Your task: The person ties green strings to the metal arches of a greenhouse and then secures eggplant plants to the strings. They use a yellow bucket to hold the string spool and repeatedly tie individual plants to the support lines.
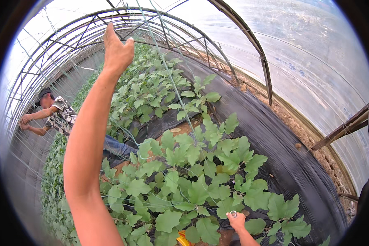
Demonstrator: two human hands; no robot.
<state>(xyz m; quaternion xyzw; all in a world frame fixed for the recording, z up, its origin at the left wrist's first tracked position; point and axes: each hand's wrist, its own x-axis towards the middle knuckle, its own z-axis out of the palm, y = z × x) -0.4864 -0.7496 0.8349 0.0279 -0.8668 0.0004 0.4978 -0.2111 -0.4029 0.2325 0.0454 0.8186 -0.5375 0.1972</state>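
Note:
My left hand is raised high on an outstretched arm, in front of the greenhouse's arched metal frame. Its thumb stands apart from the forefinger; the other fingers are turned away, so whether they hold anything is hidden. Low on the right, my right hand grips a small shiny ring-shaped thing, its open end facing up. Around this hand spread the broad lobed leaves of eggplant-like plants. Thin green twine runs from overhead down into the foliage, right of my left hand.
Another person in a camouflage shirt works with raised hands at the left, among hanging strings. Black plastic mulch covers the ground on the right, beside the clear film wall. A yellow and red object is half hidden under leaves.

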